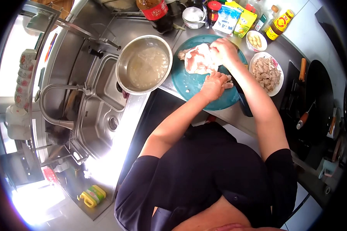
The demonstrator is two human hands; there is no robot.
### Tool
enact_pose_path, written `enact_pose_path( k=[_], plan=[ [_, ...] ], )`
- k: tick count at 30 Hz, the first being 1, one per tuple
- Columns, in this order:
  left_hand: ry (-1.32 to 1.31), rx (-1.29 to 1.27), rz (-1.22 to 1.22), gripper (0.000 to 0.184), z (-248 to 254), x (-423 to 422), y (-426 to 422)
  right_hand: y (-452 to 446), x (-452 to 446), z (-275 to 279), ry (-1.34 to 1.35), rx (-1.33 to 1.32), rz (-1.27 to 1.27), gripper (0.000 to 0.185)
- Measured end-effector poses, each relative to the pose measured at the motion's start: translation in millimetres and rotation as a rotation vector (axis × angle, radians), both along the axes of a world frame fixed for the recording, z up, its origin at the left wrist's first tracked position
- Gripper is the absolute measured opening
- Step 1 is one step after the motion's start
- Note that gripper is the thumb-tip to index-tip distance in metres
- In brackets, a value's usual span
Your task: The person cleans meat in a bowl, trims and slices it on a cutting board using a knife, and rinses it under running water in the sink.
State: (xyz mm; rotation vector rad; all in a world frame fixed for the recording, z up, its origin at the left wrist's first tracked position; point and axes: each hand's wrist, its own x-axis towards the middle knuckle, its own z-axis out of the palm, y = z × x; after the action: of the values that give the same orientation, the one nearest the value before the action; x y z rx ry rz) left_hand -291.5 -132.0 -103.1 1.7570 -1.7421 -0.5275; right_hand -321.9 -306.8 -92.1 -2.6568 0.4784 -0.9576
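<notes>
Raw pale meat [199, 59] lies on a round teal cutting board [183, 86] on the steel counter. My right hand [224, 52] has its fingers closed on the right edge of the meat. Just below, my left hand [214, 85] is closed, with its fingertips at the meat's lower edge and a small piece beside them. A knife with a dark handle [245, 106] lies at the board's right side, partly hidden under my right forearm. To the right of the board, a plate [275, 90] holds chopped meat [265, 73].
A metal bowl of cloudy liquid [147, 63] stands left of the board, beside the sink [96, 123]. Behind are a cola bottle [154, 13], seasoning packets [227, 18], a sauce bottle [280, 25] and a small bowl [256, 41]. A black wok [316, 100] is at the right.
</notes>
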Motion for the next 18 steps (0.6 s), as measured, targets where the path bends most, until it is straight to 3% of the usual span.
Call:
enact_pose_path(
  k=[1, 4, 7, 12, 15, 18],
  plan=[
    [-0.019, 0.030, -0.048, 0.032, 7.8, 4.6, 2.3, -1.0, 3.0, -2.6, 0.183, -0.040, 0.101, 0.005],
    [-0.206, -0.145, 0.068, 0.034, 6.0, 10.3, 8.8, 7.8, 29.9, -17.4, 0.076, -0.058, 0.324, 0.006],
    [-0.121, -0.052, 0.012, 0.031, 8.0, 38.7, 18.7, 1.1, 39.5, -24.6, 0.245, -0.093, 0.250, 0.009],
    [0.044, -0.070, 0.139, 0.024, 7.7, 79.3, 35.1, -4.0, 59.2, -32.7, 0.472, -0.135, 0.170, 0.016],
    [0.066, -0.175, 0.171, 0.022, 7.2, 95.5, 39.7, 12.7, 57.9, -8.1, 0.444, 0.084, 0.077, 0.009],
    [0.181, -0.167, 0.192, 0.019, 9.9, 112.8, 41.6, 3.8, 44.0, -6.4, 0.225, 0.785, 0.249, 0.006]
  ],
)
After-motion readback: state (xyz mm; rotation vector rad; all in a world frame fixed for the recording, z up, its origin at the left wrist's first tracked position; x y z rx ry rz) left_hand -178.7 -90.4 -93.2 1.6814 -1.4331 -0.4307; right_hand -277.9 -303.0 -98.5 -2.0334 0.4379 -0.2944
